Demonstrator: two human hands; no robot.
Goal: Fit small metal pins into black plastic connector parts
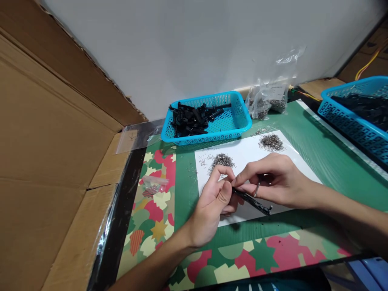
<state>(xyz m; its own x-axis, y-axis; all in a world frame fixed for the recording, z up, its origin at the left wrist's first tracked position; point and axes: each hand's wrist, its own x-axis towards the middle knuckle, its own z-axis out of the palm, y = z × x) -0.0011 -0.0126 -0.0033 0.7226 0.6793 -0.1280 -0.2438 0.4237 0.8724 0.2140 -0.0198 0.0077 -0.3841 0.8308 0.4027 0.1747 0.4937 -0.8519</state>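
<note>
My left hand [214, 202] is closed round one end of a long, narrow black plastic part [253, 201], which slants down to the right over a white paper sheet [239, 218]. At that same end, the thumb and fingertips of my right hand [273, 180] pinch close together; whatever small piece lies between them is hidden. A thin metal tool [257, 189], its kind unclear, is tucked among the right hand's fingers. Just beyond the hands, a pile of tiny metal springs or pins [222, 160] lies on the paper, and a second pile [271, 142] is farther right.
Behind the paper stands a blue basket [206, 139] with black plastic parts [194, 117]. Another blue basket [351, 121] of dark parts is at the right. Clear bags [268, 101] of small metal pieces lean near the wall. Cardboard [60, 161] borders the left side.
</note>
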